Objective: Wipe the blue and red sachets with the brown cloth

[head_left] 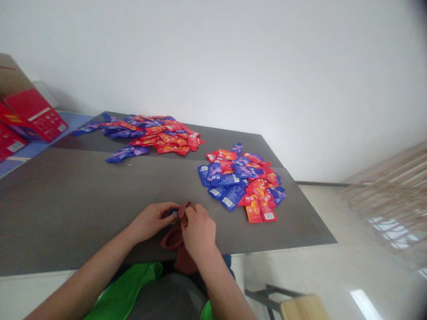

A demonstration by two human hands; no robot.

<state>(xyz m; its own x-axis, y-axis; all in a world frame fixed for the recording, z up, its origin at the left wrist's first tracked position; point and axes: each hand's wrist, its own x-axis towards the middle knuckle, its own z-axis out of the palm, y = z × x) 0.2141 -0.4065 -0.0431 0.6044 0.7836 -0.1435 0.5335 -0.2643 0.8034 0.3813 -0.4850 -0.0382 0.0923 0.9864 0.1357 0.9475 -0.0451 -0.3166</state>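
Note:
At the near edge of the table, my right hand [200, 229] is closed on a brown cloth [173, 240]. The cloth bunches between both hands and hangs down over the table's edge. My left hand [155, 221] is closed beside it, its fingers curled round a small blue sachet [172, 214] that is mostly hidden by fingers and cloth. To the right of my hands lies a loose pile of flat red and blue sachets [233, 195], some with barcodes facing up. A larger pile of the same red and blue sachets [156, 133] spreads across the back left.
Red printed cartons [36, 115] stand at the far left on a blue surface [71, 120]. The grey table [83, 195] reaches towards a white wall [233, 62]. A stool with a wooden seat [305, 307] stands on the floor below the table's right side.

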